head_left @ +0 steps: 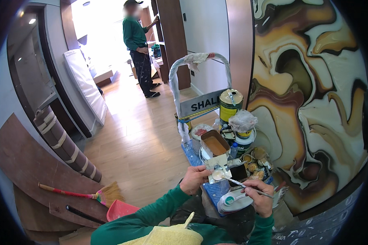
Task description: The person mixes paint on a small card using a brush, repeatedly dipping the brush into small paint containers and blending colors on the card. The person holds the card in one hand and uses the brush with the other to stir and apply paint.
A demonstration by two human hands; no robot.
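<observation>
My left hand (pixel 195 179) is closed on the edge of a pale piece of card (pixel 215 162) with printing on it. At the card's near end is a small round dish (pixel 218 175) with whitish stuff in it; whether my fingers also grip the dish, I cannot tell. My right hand (pixel 259 197) pinches a slim paintbrush (pixel 249 188), its tip pointing left to the dish's rim. Just under my hands stands a white plastic container (pixel 235 202) with a green-ringed opening.
A platform trolley (pixel 185 150) carries several paint cans (pixel 230 110), a brown rectangular tub (pixel 215 143) and small tins. Marbled panelling (pixel 306 102) rises at the right. At left are a broom (pixel 75 192), a red dustpan (pixel 120 211) and a wrapped roll (pixel 65 143). Another person (pixel 137 49) stands farther back.
</observation>
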